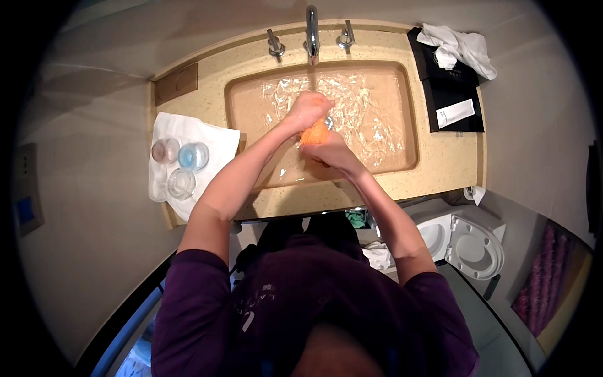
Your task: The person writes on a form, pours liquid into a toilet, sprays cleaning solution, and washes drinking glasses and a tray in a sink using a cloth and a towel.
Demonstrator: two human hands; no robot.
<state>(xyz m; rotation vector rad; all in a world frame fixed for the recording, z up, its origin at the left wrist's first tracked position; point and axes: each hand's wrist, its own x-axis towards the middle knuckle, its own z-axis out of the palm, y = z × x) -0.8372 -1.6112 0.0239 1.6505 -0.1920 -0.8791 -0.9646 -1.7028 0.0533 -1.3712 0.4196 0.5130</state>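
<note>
Over a rectangular basin [264, 165] with rippling water in it, both hands grip an orange cloth [314, 134]. My left hand [308, 109] is closed on its upper end, close below the chrome faucet spout [312, 37]. Nearer to me, my right hand [330, 150] is closed round the lower end, and the cloth bulges between the two fists. A metal drain piece [329, 123] shows just beside the cloth. Lever handles stand left [275, 43] and right [346, 36] of the spout.
Three upturned glasses [193, 156] stand on a white towel [216, 139] at the counter's left. On the right lie a black tray [443, 89], a crumpled white cloth [464, 47] and a white packet [455, 113]. A toilet [473, 249] with its lid raised is below right.
</note>
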